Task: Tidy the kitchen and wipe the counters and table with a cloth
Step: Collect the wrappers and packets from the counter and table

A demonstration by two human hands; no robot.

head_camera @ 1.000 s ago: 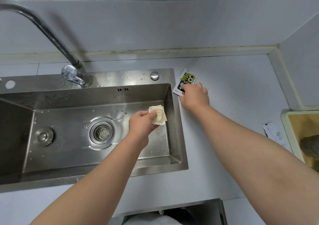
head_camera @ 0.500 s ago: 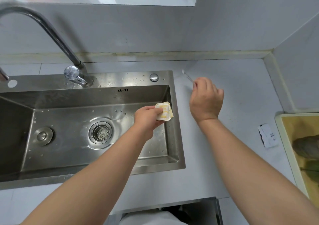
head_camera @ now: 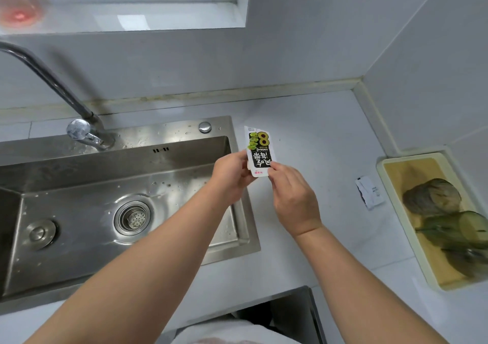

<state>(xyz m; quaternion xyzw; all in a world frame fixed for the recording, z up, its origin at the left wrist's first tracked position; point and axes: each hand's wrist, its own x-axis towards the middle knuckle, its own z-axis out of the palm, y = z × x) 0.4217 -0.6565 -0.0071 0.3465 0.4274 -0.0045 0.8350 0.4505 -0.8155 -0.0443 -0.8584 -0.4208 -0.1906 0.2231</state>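
A small white, black and green snack packet point(head_camera: 259, 150) stands upright in the air over the sink's right rim. My right hand point(head_camera: 291, 198) pinches its lower right corner. My left hand point(head_camera: 231, 176) holds its lower left edge with thumb and fingers; the yellow-white wrapper it held earlier is hidden from view. Below lies the white counter point(head_camera: 311, 137).
The steel sink point(head_camera: 79, 211) with its drain and tap point(head_camera: 81, 129) fills the left. A torn white wrapper point(head_camera: 369, 192) lies on the counter to the right. A cream cutting board point(head_camera: 433, 219) with sliced green vegetables sits at the right edge against the wall.
My right hand lifted the packet off the counter and brought it toward me. My left hand rose from the sink to meet it and now holds the packet too.
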